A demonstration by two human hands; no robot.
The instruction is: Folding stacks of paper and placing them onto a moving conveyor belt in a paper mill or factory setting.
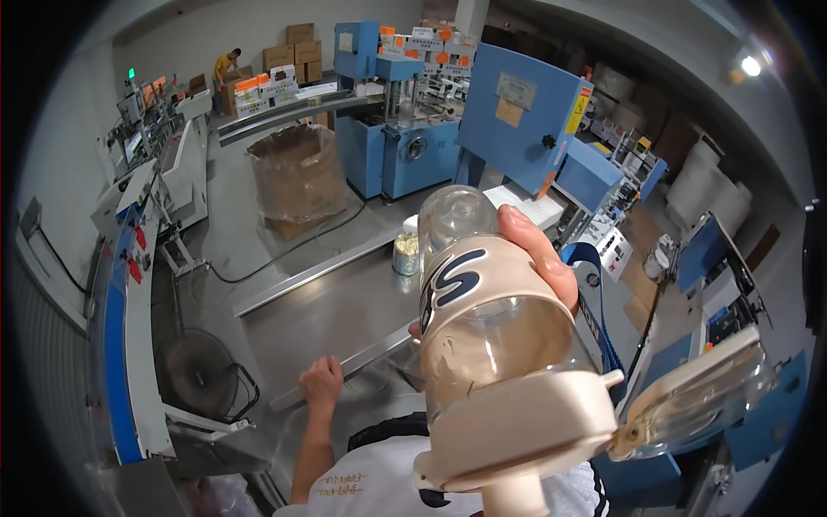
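Observation:
A clear water bottle (pixel 469 358) with a beige sleeve and beige lid fills the middle of the view, tilted with its base up and its lid toward me. My right hand (pixel 541 258) wraps round its sleeve; most of the fingers are behind the bottle. Its see-through flip cap (pixel 693 401) hangs open to the right, and a dark blue strap (pixel 594 302) runs along its side. By the near edge of the metal worktable (pixel 319 310), my left hand (pixel 321 379) is curled in a loose fist, with no object visible in it.
A tin of small pale pieces (pixel 405 254) stands on the worktable behind the bottle. Beyond are a lined cardboard bin (pixel 297 177) and blue machines (pixel 422 159). A conveyor (pixel 121 345) runs along the left. Far back, a person in yellow (pixel 226 69) bends near boxes.

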